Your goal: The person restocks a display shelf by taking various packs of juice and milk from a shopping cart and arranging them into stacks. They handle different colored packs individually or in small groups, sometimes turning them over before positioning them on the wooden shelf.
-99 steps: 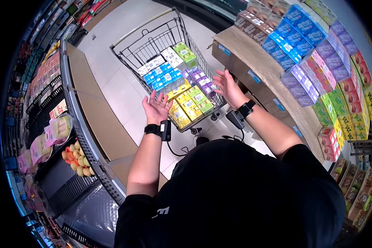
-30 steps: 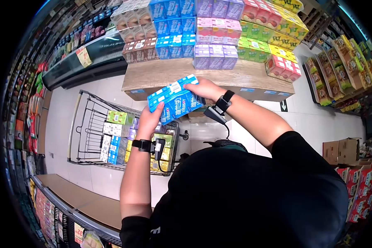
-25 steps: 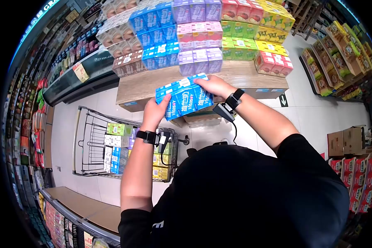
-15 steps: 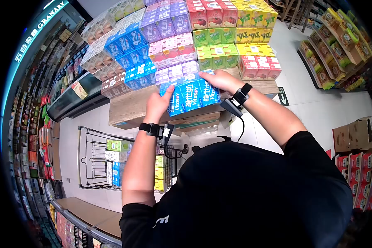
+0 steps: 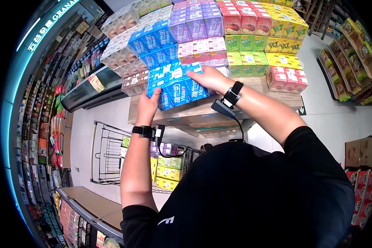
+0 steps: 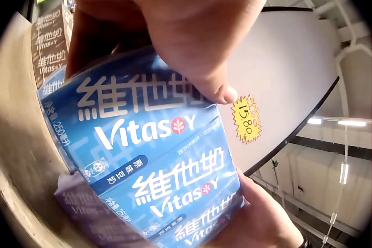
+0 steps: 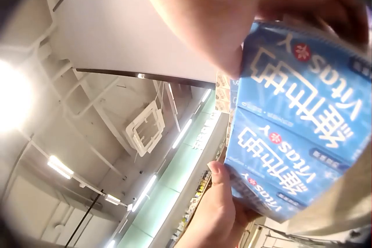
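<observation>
Both hands hold a blue Vitasoy multipack [image 5: 180, 93] over the front of a wooden display stand [image 5: 169, 113]. The left hand [image 5: 148, 106] grips its left end, thumb on the upper edge; the right hand [image 5: 208, 78] grips the right end the same way. Directly behind it are stacked blue packs [image 5: 151, 39]. In the left wrist view the pack [image 6: 157, 143] fills the middle, with the left hand [image 6: 174, 21] across its top. The right wrist view shows the pack [image 7: 290, 120] under the right hand [image 7: 203, 9]; fingers beneath it are hidden.
A wire cart [image 5: 96, 155] holding yellow, green and purple packs stands at lower left. Purple [image 5: 194, 22], pink, green, red and yellow [image 5: 285, 25] packs are stacked on the stand. Snack racks [image 5: 347, 66] and a cardboard box [image 5: 361, 152] are at right, a chiller [image 5: 84, 93] at left.
Earlier the hands were empty above the cart; then they held the blue pack near the stand. The pack has since moved against the blue stack, and the view has turned.
</observation>
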Tool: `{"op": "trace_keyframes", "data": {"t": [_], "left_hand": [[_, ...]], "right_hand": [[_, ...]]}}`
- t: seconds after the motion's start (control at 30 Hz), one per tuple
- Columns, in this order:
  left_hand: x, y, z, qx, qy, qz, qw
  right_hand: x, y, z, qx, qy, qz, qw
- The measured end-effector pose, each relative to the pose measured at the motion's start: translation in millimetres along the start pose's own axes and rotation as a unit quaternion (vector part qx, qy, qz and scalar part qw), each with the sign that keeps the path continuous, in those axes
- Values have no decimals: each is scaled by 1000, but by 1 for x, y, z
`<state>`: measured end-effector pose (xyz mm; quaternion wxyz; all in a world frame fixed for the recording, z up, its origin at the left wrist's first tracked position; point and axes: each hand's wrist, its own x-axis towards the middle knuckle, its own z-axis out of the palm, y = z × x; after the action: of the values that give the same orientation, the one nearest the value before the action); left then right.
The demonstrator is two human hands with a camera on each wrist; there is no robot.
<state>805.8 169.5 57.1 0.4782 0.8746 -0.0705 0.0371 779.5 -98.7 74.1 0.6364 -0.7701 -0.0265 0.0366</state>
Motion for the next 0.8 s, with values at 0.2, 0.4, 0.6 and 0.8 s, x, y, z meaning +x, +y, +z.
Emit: {"op": "trace_keyframes", "data": {"t": [0.2, 0.4, 0.6, 0.8], "left_hand": [[50, -40, -62, 2, 26, 70, 997], [113, -79, -73, -55, -10, 82, 995], [166, -114, -44, -58, -56, 85, 993], [184, -107, -14, -75, -50, 93, 992]], "right_hand": [[58, -13, 66, 11, 21, -98, 995], [112, -10, 94, -80, 104, -119, 984], [140, -20, 91, -187, 158, -51, 968], [137, -14, 90, -342, 186, -137, 911]]}}
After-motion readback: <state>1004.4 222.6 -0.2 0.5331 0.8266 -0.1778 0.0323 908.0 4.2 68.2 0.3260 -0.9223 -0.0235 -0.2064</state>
